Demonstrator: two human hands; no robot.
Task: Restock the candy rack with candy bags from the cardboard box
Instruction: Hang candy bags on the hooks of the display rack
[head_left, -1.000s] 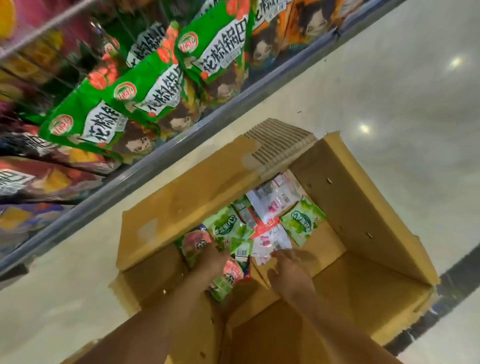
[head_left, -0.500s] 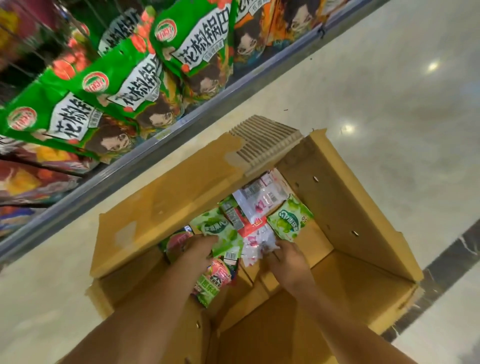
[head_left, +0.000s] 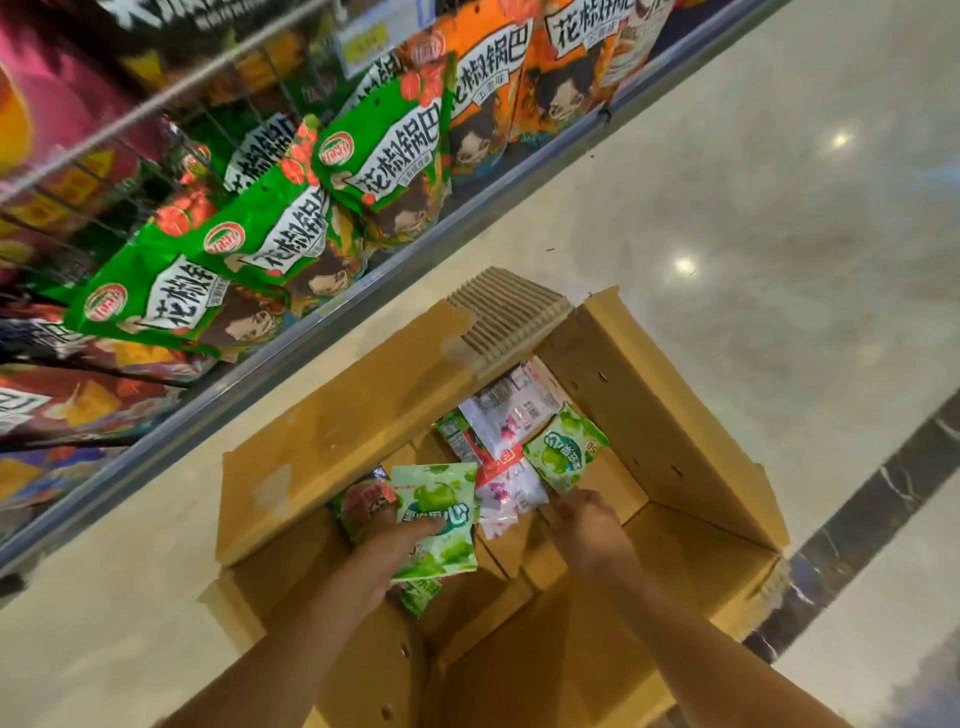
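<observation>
1. Over the open cardboard box (head_left: 649, 415), a light green candy bag (head_left: 439, 512) stands nearly upright in the left hand (head_left: 392, 540), raised above the loose bags lying inside.
2. That hand's thumb presses across the front of the bag and its fingers curl behind, so the bag is pinched between them. A red and green bag (head_left: 363, 501) sits against the same hand.
3. Beside it, the right hand (head_left: 589, 527) reaches into the box with its fingers bent down, close to some white and pink bags (head_left: 511, 488). Whether they pinch one cannot be told.
4. Farther in, a second green bag (head_left: 566, 452) lies near the far wall, partly over white packets (head_left: 511, 410) with printed labels.
5. All four box flaps are folded outward, and the box rests on a pale glossy floor (head_left: 727, 234).
6. Just beside the box runs the metal base rail (head_left: 311, 332) of the candy rack. Above it hang green snack bags (head_left: 384, 156), and farther along orange snack bags (head_left: 488, 93).
</observation>
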